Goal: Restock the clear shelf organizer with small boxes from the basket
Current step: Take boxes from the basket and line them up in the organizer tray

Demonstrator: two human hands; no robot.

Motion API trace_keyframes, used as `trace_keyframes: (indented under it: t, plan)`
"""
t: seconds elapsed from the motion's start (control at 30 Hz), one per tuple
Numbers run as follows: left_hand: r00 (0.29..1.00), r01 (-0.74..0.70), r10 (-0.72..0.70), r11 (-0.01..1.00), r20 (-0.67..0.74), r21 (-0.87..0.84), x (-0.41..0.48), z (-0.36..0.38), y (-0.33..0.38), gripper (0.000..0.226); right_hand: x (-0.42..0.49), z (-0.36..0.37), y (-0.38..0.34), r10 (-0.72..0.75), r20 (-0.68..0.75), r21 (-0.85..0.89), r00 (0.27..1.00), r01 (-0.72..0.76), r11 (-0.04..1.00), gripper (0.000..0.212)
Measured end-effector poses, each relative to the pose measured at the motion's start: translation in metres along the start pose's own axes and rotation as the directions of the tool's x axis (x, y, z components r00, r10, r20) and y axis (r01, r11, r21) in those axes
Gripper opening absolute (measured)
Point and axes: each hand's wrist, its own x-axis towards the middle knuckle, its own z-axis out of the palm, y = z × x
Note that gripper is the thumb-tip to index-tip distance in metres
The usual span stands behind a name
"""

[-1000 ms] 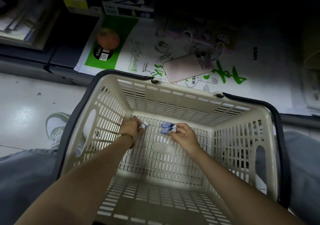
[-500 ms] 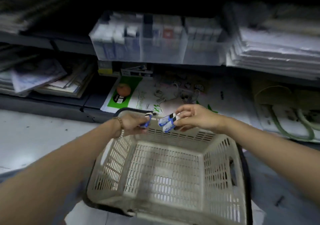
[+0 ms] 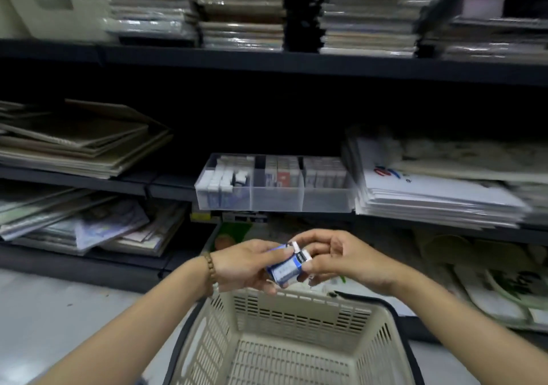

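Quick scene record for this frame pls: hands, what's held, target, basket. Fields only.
held: small blue-and-white cardboard boxes, bunched between both hands
left hand: grips the boxes from the left, thumb on top
right hand: pinches the boxes from the right
target: clear plastic three-compartment shelf organizer, beyond the hands, on the dark shelf; boxes in every compartment
basket: beige slotted plastic basket, its far rim just below the hands
step: boxes not yet placed

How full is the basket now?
Empty, as far as shows: the basket floor is bare. The left hand and right hand hold the small blue boxes above it.
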Motion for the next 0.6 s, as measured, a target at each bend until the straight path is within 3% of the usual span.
trace_keyframes:
  t: [0.17, 0.3, 0.37, 0.6]
  plan:
    - [0.995, 0.005, -0.007, 1.0, -0.096, -0.019, 0.013, -0.004, -0.017, 0.027, 0.013, 0.005, 0.018, 0.068, -0.103, 0.09, 0.992, -0.059, 0.994, 0.04]
    - [0.946, -0.008, -0.007, 0.999, -0.325, -0.044, 0.025, -0.009, -0.011, 0.024, 0.024, 0.002, 0.019, 0.096, -0.311, 0.241, 0.946, -0.02, 0.97, 0.016]
    - [0.919, -0.056, 0.04, 0.998, -0.391, -0.029, 0.03, -0.014, -0.006, 0.019, 0.027, -0.003, 0.016, 0.056, -0.35, 0.228, 0.935, 0.027, 0.973, 0.014]
    - [0.975, -0.083, 0.019, 0.956, -0.223, -0.281, 0.039, -0.004, 0.003, 0.039, 0.038, -0.009, -0.001, -0.101, -0.439, 0.079, 0.893, 0.151, 0.985, 0.013]
